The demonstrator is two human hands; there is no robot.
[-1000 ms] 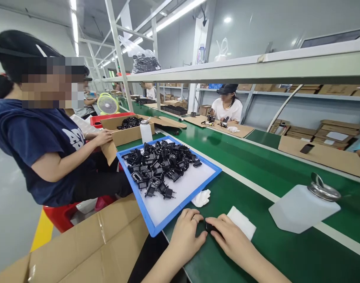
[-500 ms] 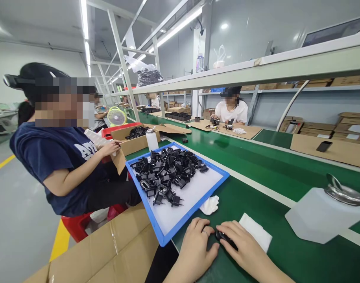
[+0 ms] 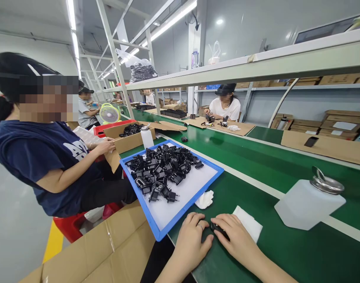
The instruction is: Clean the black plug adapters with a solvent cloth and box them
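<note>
Along the lower left, a cardboard sheet (image 3: 94, 247) lies near a seated co-worker (image 3: 41, 157) in a navy T-shirt, whose hand (image 3: 104, 146) rests at the edge of a cardboard box (image 3: 129, 143) holding black parts. Right of that, a blue tray (image 3: 191, 206) sits on the green belt (image 3: 241, 188), carrying a loose heap of black plug adapters (image 3: 160, 171), with a crumpled tissue (image 3: 204, 199) just beside its rim. Below the tray's corner, the left hand (image 3: 194, 243) lies half curled on the belt, a ring on one finger; whether it grips anything, I cannot tell. The adapter (image 3: 217, 230) sits between the hands on the belt, mostly hidden, with the right hand (image 3: 235, 236) closed over it from the right. It looks light, stiff and smooth-shelled, so the body seems the place to hold, with the pins left free. A white pad (image 3: 247, 223) lies touching the right hand, and further right stands a plastic dispensing bottle (image 3: 308, 204) with a metal top. The tray's rim limits room on the left, while the belt offers open space toward the bottle and beyond.
</note>
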